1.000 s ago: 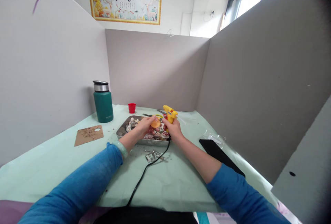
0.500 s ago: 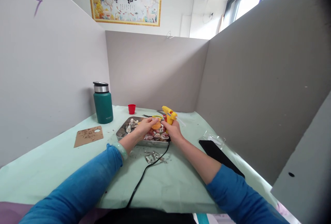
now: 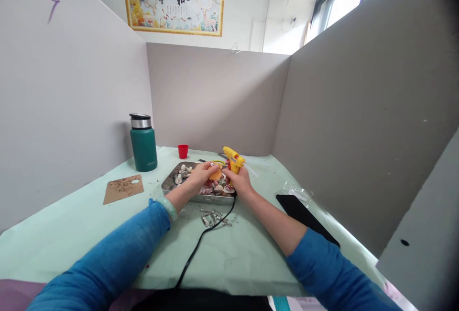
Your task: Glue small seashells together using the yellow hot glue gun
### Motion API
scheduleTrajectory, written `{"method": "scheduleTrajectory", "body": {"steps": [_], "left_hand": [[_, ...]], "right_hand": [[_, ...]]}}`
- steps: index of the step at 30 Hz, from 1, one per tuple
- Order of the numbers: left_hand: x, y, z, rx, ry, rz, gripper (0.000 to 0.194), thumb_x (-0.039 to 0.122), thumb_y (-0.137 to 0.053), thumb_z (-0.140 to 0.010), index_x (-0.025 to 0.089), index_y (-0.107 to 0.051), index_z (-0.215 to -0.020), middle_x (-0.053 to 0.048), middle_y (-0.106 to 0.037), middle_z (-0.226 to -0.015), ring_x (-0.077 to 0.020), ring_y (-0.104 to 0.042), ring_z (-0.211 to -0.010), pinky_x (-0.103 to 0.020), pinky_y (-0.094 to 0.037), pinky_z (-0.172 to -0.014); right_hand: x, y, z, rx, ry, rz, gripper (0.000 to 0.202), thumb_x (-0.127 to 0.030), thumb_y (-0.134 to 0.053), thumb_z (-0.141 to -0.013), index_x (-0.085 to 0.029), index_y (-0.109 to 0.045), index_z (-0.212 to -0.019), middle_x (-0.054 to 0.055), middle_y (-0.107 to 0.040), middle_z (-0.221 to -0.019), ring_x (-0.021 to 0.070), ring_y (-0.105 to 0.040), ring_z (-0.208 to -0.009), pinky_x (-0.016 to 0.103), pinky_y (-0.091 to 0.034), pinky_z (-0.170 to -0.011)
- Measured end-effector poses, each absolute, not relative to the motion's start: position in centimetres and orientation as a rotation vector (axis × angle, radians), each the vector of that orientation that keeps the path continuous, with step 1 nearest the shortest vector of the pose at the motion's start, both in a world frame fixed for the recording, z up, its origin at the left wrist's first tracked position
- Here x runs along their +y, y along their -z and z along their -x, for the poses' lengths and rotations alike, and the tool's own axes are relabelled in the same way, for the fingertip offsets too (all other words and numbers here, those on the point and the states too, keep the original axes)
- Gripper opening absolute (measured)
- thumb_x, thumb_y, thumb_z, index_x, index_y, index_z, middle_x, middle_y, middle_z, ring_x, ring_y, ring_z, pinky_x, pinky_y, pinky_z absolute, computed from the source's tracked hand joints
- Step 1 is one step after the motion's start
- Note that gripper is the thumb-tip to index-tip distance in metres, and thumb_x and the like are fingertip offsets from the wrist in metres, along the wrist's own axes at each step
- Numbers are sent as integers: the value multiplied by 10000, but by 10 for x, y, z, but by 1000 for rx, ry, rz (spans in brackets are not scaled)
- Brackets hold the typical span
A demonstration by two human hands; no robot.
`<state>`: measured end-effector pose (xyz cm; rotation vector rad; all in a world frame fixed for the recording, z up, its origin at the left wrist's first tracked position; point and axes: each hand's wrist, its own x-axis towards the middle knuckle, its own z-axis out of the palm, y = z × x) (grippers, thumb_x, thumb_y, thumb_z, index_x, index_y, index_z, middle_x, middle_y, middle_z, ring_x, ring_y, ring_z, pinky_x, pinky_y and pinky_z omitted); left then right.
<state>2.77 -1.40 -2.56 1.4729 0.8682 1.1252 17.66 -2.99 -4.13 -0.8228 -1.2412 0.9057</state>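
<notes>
The left hand [image 3: 201, 177] pinches the orange piece [image 3: 215, 175] between thumb and fingers, above the metal tray [image 3: 211, 199]; compared with the earlier views, the piece is turned and shows less of its face. To its right, the yellow glue gun [image 3: 234, 159], gripped by the wrapped fingers of the right hand [image 3: 242, 182], has shifted slightly left, suggesting fine positioning of piece against gun.

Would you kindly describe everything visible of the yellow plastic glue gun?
The yellow, plastic-looking glue gun is held by its handle in the right grip near the right end of the rectangular metal tray. Its barrel slants, left end higher; a translucent stick protrudes from the right end, a thin black cable extends below.
</notes>
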Motion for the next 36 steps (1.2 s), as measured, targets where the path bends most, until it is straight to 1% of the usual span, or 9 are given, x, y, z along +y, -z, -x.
{"method": "scheduleTrajectory", "body": {"steps": [5,9,13,19,23,27,36], "left_hand": [[-16,23,-28,862,-1116,-1458,334,420,-695,-757,137,-593,-901,-2,-643,-654,-97,-565,-415,-177,-346,-369],[-16,23,-28,819,-1094,-1410,340,409,-718,-745,130,-595,-896,-11,-649,-671,-92,-567,-414,-171,-350,-364],[-11,26,-28,796,-1061,-1371,326,387,-722,-753,116,-604,-889,-25,-646,-676,-105,-601,-467,-170,-390,-379],[-9,27,-28,770,-1036,-1338,335,397,-696,-779,103,-610,-915,-67,-656,-767,-122,-627,-532,-180,-426,-374],[-11,26,-28,770,-1044,-1318,300,343,-718,-765,113,-607,-924,-42,-636,-765,-104,-615,-527,-168,-425,-370],[-11,26,-28,775,-1083,-1321,300,333,-727,-756,131,-596,-934,-29,-630,-768,-107,-626,-532,-167,-430,-374],[-15,23,-29,830,-1085,-1345,243,290,-655,-814,140,-588,-994,-26,-631,-776,-113,-633,-529,-171,-443,-384]], "right_hand": [[-31,40,-176,-1210,-917,819,359,-294,-675,-613,-187,-536,-925,-80,-511,-582,82,-426,-421,218,-328,-400],[-32,39,-176,-1205,-946,805,347,-269,-664,-622,-184,-529,-930,-78,-514,-587,80,-416,-418,219,-326,-392],[-31,39,-176,-1167,-947,818,344,-264,-659,-624,-188,-526,-932,-81,-504,-554,84,-421,-414,216,-319,-387],[-29,37,-176,-1090,-948,843,366,-273,-677,-603,-176,-523,-921,-80,-505,-519,87,-441,-421,211,-331,-415],[-29,38,-177,-1101,-951,853,373,-314,-680,-620,-176,-526,-931,-83,-487,-486,92,-434,-409,209,-311,-402],[-28,39,-177,-1114,-948,844,384,-320,-682,-623,-176,-526,-943,-81,-486,-483,96,-436,-408,208,-307,-393],[-30,38,-176,-1130,-943,866,392,-317,-672,-618,-180,-521,-953,-75,-507,-538,93,-439,-416,205,-309,-370]]}}
